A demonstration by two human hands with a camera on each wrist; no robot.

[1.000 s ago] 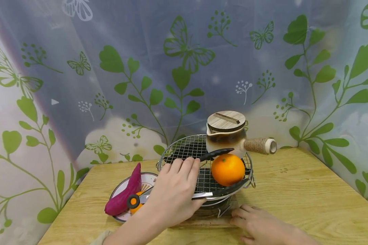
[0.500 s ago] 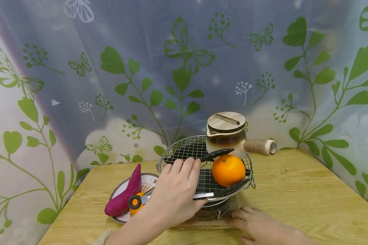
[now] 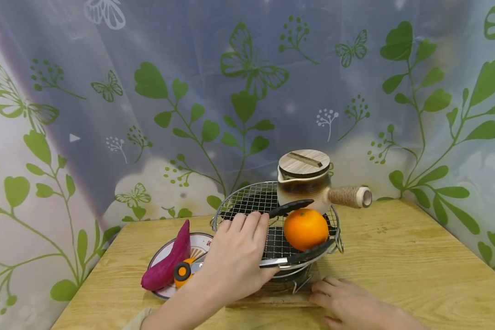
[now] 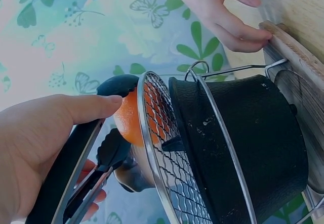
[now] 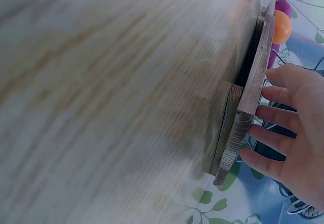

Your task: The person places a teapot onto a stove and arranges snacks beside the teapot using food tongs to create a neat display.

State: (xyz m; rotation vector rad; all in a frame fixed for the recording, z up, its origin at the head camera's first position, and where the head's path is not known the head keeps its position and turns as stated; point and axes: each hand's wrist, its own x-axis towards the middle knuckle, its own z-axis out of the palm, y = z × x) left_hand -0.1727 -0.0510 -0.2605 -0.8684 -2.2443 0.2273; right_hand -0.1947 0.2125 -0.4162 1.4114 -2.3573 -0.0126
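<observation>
My left hand grips a pair of tongs with black tips and metal arms. The tips stand on either side of an orange, which sits on the round wire rack over a black stove pot. In the left wrist view the thumb lies along one arm of the tongs, near its tip. My right hand is low at the front right, its fingers fairly straight and spread, fingertips at the edge of the wooden base board under the stove.
Behind the orange, a brown and cream pot with a wooden lid and a rope-wrapped side handle stands on the rack. To the left a plate bears a purple sweet potato and another orange, partly hidden by the tongs' ringed end.
The ringed rear end of the tongs has shifted very slightly right. Both hands and the orange on the rack stay nearly where they were.
</observation>
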